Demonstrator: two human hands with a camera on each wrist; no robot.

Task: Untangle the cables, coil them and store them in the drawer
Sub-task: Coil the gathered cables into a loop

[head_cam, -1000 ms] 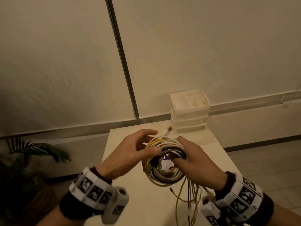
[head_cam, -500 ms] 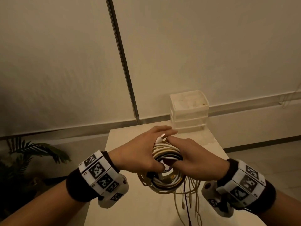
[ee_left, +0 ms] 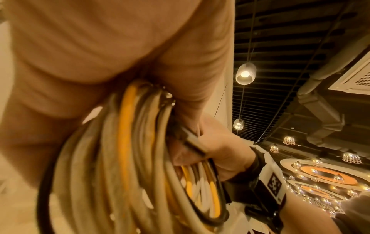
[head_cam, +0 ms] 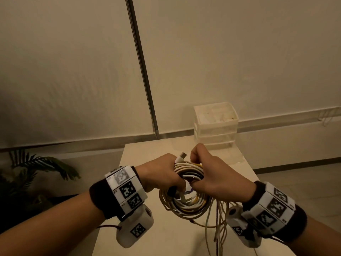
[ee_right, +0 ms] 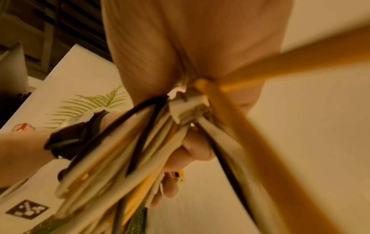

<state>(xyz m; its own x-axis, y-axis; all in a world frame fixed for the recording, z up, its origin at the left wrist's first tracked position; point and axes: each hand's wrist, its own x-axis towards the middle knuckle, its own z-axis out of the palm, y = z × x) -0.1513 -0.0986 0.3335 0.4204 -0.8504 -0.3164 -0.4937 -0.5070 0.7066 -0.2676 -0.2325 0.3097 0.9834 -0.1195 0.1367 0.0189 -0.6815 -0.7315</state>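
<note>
A coil of white, yellow and black cables (head_cam: 186,204) hangs upright above the white table (head_cam: 147,150). My left hand (head_cam: 162,174) grips the coil's upper left side, fingers curled round the strands. My right hand (head_cam: 212,174) grips the upper right side, thumb through the loop. A white USB plug (head_cam: 182,155) sticks up between the hands. Loose cable ends (head_cam: 219,230) dangle below my right wrist. The wrist views show the cable bundle (ee_left: 128,166) and the bundle (ee_right: 128,152) clamped in each palm. The drawer unit (head_cam: 215,124) stands at the table's far edge.
The translucent drawer unit is a stack of three with its drawers closed, against the wall. A potted palm (head_cam: 36,167) stands on the floor at the left. A dark vertical rail (head_cam: 142,71) runs down the wall behind the table.
Both hands have closed tighter round the top of the coil and turned it upright. The left hand went from pinching with raised fingers to a full grip.
</note>
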